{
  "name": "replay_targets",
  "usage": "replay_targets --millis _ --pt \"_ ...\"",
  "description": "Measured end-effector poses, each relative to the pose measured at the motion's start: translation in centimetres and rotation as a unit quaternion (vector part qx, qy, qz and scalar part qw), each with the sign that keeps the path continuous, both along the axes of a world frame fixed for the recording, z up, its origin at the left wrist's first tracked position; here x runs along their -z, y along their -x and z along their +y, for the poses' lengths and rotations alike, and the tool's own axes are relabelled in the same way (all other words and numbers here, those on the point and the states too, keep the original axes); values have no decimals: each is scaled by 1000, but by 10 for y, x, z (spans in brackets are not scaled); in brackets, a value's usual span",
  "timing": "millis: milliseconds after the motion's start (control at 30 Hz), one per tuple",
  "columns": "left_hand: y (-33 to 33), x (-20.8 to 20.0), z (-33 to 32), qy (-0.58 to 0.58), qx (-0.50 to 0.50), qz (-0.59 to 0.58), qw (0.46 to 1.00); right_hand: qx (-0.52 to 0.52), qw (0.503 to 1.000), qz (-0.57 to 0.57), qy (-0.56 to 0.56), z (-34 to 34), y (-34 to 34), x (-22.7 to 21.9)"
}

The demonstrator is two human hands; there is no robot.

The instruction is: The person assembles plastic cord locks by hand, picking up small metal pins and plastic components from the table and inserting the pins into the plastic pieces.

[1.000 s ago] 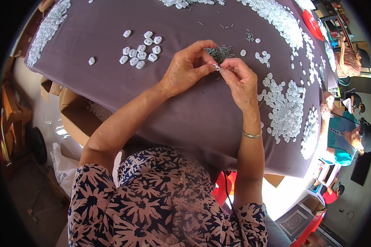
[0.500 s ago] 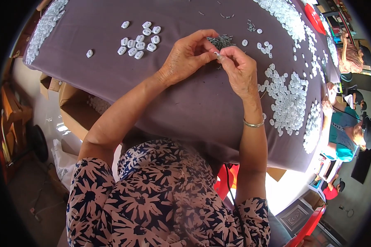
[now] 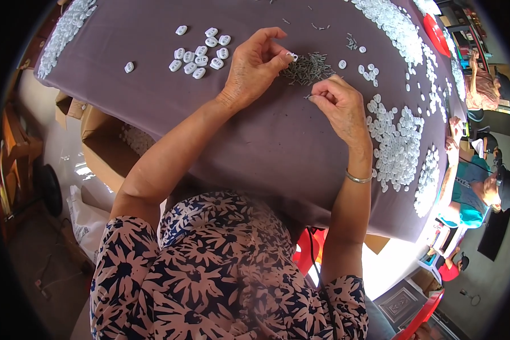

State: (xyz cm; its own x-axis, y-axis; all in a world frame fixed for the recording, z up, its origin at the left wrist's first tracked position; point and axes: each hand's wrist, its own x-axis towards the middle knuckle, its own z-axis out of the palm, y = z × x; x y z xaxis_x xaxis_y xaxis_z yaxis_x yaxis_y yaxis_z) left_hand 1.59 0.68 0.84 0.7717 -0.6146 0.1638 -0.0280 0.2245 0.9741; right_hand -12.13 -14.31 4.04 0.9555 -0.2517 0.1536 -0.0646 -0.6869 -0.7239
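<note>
My left hand (image 3: 255, 65) is closed, with a small white plastic piece (image 3: 292, 56) pinched between thumb and forefinger. To its right, my right hand (image 3: 337, 102) pinches a short, thin grey metal piece (image 3: 307, 97), too small to tell whether it is a spring or a pin. Between the two hands, slightly beyond, lies a pile of the same grey pieces (image 3: 310, 68). Left of my left hand, several white oval pieces with two holes (image 3: 201, 60) sit in a loose group. A large heap of white ovals (image 3: 398, 141) spreads beside my right forearm.
A purple-brown cloth (image 3: 255, 153) covers the table. More white pieces lie at its far left corner (image 3: 65, 31) and far right (image 3: 388, 25), near a red dish (image 3: 436, 35). An opened cardboard box (image 3: 105, 141) stands below the left edge. Another person in teal (image 3: 470, 198) works at the right.
My hands have come apart: the left has gone up and left with the white piece, the right down and right, a grey metal piece now showing at its fingertips.
</note>
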Motion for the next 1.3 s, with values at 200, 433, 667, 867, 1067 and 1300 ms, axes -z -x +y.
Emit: replay_targets --millis 200,433,667,867,1067,1300 --pt "0 2 -1 -17 -5 -2 1000 -18 1000 -17 14 7 -6 4" --pt "1 1 -1 -28 8 -9 1000 -8 1000 1 24 11 -8 4" --pt "2 0 1 -39 26 -13 999 107 971 6 -213 10 -2 -8" --pt "3 -3 1 -39 31 -12 999 88 965 40 -245 1 3 -9" --pt "1 3 -1 -31 35 -39 998 53 982 55 -173 4 5 -1" --pt "2 3 0 -36 32 -31 998 94 980 72 -161 12 0 0"
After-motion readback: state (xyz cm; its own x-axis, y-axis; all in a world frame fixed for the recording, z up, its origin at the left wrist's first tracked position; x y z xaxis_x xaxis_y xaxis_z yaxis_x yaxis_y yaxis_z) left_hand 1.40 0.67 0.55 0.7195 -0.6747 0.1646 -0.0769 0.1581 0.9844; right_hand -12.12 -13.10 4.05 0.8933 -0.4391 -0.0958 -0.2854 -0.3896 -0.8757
